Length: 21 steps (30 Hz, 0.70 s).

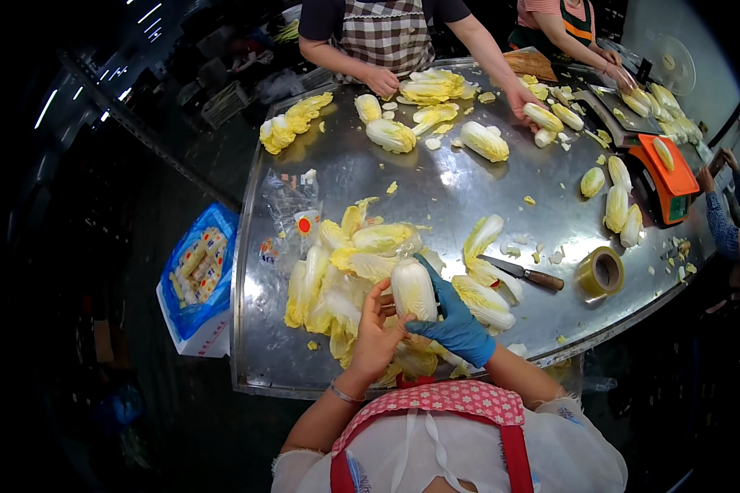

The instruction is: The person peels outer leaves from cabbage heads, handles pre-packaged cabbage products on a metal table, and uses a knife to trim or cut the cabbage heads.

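Note:
Between my two hands is a trimmed napa cabbage (414,289), its white base pointing away from me. My bare left hand (377,330) supports it from the left, fingers curled at its side. On its right, my right hand (456,323), in a blue glove, wraps the cabbage with the thumb across the near end. Below and to the left lies a heap of loose yellow cabbage leaves (330,296). Right of my gloved hand rest another napa cabbage (482,302) and a knife (524,271) with a wooden handle.
On the steel table (357,179) are a roll of tape (600,273), clear printed plastic bags (290,206) and an orange scale (663,179). A blue-lined box (200,271) of bagged cabbages stands off the left edge. Across the table, a co-worker's hand (524,101) holds a cabbage.

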Each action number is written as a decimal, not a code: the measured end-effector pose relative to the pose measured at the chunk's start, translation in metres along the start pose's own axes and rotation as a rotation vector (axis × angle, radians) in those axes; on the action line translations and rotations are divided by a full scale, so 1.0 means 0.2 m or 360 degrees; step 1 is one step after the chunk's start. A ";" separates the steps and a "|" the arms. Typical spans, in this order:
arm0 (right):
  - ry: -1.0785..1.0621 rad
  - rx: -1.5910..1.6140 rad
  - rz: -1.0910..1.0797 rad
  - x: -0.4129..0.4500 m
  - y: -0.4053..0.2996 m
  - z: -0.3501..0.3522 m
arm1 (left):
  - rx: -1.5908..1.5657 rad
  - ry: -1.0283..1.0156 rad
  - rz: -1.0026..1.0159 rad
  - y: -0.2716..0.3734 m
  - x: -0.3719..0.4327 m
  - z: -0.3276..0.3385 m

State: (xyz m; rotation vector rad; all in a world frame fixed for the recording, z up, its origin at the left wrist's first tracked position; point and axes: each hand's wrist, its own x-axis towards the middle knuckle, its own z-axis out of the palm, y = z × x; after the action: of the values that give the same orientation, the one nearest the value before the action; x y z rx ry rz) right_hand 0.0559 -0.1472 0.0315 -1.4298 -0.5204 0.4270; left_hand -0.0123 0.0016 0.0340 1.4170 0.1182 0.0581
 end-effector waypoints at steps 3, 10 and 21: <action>-0.0060 0.0249 0.0022 -0.01 0.00 0.00 | -0.0043 0.0009 -0.0092 0.01 -0.01 0.01; -0.0043 0.0243 0.0100 -0.02 -0.01 -0.02 | -0.0175 -0.0025 -0.0254 0.05 0.00 -0.01; -0.0081 0.0073 0.0087 -0.05 0.07 -0.01 | 0.0379 0.0038 0.0043 -0.05 0.00 0.00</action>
State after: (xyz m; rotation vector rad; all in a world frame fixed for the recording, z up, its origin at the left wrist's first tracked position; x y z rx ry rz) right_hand 0.0491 -0.1522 0.0165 -1.3946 -0.5101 0.5169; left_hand -0.0136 0.0008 0.0244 1.6565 0.1292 0.0853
